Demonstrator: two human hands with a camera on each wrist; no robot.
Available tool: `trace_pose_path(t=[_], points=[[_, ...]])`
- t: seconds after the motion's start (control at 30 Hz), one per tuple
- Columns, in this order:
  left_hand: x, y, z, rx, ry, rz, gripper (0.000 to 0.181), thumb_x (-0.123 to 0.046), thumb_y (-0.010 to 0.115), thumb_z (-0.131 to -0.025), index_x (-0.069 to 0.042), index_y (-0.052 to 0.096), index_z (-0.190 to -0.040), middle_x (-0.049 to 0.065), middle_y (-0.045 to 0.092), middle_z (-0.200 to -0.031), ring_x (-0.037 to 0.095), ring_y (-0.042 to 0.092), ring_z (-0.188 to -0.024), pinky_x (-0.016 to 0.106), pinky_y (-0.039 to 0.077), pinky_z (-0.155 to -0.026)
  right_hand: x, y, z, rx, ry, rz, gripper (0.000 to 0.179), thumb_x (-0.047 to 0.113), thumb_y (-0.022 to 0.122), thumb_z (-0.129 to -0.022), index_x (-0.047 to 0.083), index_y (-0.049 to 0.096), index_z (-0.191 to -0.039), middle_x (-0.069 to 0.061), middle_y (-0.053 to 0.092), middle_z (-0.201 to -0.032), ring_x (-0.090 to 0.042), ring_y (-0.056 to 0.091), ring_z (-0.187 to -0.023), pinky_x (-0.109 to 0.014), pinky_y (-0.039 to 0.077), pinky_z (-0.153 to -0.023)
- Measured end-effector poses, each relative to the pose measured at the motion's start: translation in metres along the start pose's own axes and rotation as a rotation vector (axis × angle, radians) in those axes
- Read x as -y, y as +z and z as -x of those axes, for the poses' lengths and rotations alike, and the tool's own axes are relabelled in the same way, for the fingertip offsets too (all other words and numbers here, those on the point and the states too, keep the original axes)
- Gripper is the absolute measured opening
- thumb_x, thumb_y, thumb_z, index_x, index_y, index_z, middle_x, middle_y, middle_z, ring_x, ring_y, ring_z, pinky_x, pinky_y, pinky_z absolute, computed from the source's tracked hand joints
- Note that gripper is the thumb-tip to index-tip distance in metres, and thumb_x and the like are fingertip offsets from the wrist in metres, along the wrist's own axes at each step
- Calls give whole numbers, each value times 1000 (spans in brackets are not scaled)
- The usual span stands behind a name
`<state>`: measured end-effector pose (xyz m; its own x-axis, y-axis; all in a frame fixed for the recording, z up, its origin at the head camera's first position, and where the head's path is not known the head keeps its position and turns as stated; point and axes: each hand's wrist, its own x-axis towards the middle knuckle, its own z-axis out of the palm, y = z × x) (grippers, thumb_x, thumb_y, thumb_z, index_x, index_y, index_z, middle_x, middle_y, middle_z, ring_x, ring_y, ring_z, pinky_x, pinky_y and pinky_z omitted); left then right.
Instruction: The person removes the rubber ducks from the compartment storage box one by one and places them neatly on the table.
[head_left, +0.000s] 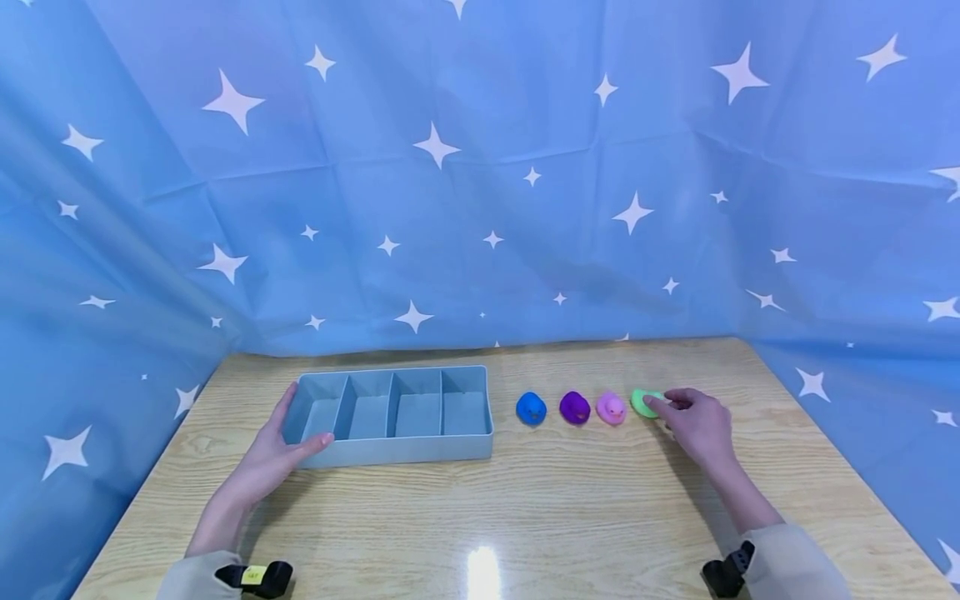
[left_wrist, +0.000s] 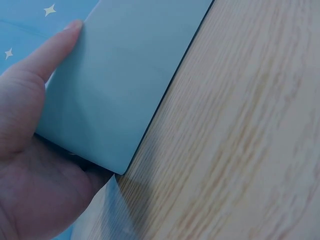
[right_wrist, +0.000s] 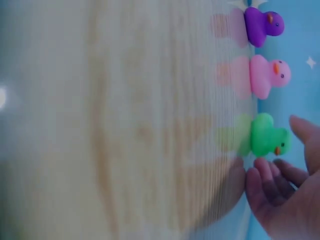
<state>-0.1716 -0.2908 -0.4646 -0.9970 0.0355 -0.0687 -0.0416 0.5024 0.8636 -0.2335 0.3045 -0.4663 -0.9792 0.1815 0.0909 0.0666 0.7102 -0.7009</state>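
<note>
A blue-grey box [head_left: 393, 451] with a row of open compartments stands on the left half of the table. My left hand [head_left: 264, 458] holds its left end, the thumb lying along the front wall and the fingers at the far side. The left wrist view shows the palm against the box's end wall [left_wrist: 112, 95]. At the right, a green rubber duck [right_wrist: 267, 136] sits upright on the table. My right hand [head_left: 699, 423] is right beside it, thumb [right_wrist: 302, 129] and fingers spread around the duck with a gap between fingertips and body.
A blue duck [head_left: 531, 409], a purple duck [head_left: 574, 407] and a pink duck [head_left: 611, 409] stand in a row between the box and the green duck. A blue curtain [head_left: 480, 208] with white stars hangs behind the wooden table [head_left: 570, 517] and along both sides.
</note>
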Motion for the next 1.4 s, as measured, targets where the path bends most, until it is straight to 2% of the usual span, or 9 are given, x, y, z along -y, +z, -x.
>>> trace_pose_path(t=[0.17,0.23,0.4,0.6,0.7,0.87,1.1,1.4], points=[[1,-1,0,-4,2,-11,110,-35,73,-97,-14,-11,-165,29,-3,-167,53,48,-131,62,43,-103,-5,-2,-1,91,-93,-21,59,26,73,-97,-10,54,-140,-32,61,-128,-42,66,-107,-24,54,-63],[2,-1,0,-3,1,-13,110,-35,73,-97,-14,-11,-165,29,-3,-167,51,52,-128,61,44,-103,-6,-1,-1,113,-114,-29,56,17,74,-96,-9,53,-142,-32,60,-130,-41,65,-106,-25,55,-63],[2,-1,1,3,-8,-6,110,-35,73,-97,-15,-12,-165,29,-4,-167,54,48,-131,65,42,-104,-6,1,-1,115,-138,-30,48,5,71,-94,-6,57,-139,-31,62,-125,-36,65,-102,-24,53,-65],[2,-2,1,8,-12,-1,111,-33,73,-97,-14,-13,-164,27,-7,-168,58,19,-145,69,37,-106,-6,4,0,80,-150,-5,38,5,70,-95,-6,64,-130,-29,63,-121,-35,65,-99,-25,52,-65],[1,-3,2,10,-12,3,110,-32,74,-97,-15,-12,-164,25,-8,-169,58,11,-147,70,35,-107,-6,5,-1,41,-183,25,37,5,72,-93,-8,66,-126,-28,64,-118,-34,66,-96,-26,52,-67],[-1,-3,3,13,-11,0,110,-32,73,-98,-16,-13,-164,25,-8,-169,58,13,-147,70,36,-106,-7,3,-1,-2,-203,62,35,6,74,-90,-9,68,-122,-27,65,-114,-35,67,-92,-30,52,-68],[-1,-3,3,7,-16,-2,111,-32,74,-97,-17,-12,-165,25,-8,-169,58,5,-148,72,32,-107,-6,2,-2,-6,-197,61,35,8,75,-90,-9,69,-120,-27,66,-114,-35,67,-92,-27,51,-66],[2,-1,-1,14,-16,4,111,-33,74,-97,-17,-12,-165,24,-8,-169,57,6,-149,72,31,-108,-6,2,-1,-16,-192,63,35,7,75,-90,-9,69,-119,-27,67,-112,-35,67,-90,-26,51,-63]])
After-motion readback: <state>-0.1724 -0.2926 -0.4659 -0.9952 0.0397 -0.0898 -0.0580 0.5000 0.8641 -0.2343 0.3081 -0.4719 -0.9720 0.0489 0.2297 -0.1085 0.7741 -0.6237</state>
